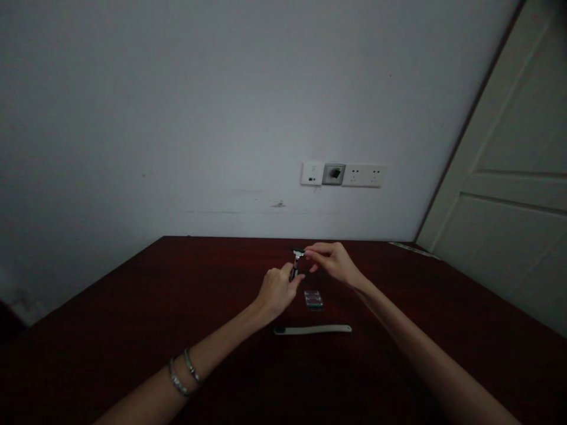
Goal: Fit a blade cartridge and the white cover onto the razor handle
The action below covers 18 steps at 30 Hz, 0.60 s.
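My left hand (277,289) is closed around the dark handle of a razor (295,270), holding it upright above the table. The razor's T-shaped silver head (298,254) points up, with a dark strip along its top. My right hand (331,260) pinches the right end of that head between thumb and fingers. Below the hands a small clear plastic case (313,299) with a green edge lies flat on the table. Nearer to me is a long, slim, pale strip-like object (312,330) with a dark left end and a small hole at the right; its kind is unclear.
The dark red table (177,295) runs back to a pale wall (199,118). Sockets and switch plates (343,175) are set in the wall. A panelled door (509,177) stands at the right, and a thin pale strip (414,250) lies at the table's far right edge.
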Each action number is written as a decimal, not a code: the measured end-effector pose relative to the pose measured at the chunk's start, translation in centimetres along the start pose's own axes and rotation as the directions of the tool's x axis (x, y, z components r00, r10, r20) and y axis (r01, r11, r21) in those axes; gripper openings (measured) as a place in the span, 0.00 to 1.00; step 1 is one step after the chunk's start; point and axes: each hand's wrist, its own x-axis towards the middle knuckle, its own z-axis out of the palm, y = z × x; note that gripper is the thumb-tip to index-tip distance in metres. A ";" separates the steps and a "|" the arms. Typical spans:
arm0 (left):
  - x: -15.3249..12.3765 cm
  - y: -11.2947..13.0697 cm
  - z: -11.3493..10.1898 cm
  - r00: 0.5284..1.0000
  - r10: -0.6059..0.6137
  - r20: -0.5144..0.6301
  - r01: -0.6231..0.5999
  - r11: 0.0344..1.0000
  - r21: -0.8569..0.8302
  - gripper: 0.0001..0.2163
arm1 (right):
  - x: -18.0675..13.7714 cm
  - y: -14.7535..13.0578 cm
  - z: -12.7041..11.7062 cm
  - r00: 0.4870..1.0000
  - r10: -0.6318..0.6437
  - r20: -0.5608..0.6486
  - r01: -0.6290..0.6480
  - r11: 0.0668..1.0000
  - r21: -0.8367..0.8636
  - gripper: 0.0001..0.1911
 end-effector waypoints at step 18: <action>0.1 1.1 -0.9 0.983 0.123 -0.137 -0.149 0.970 -0.194 0.10 | -0.2 -1.4 -0.3 0.999 0.029 0.032 -0.033 0.989 0.142 0.16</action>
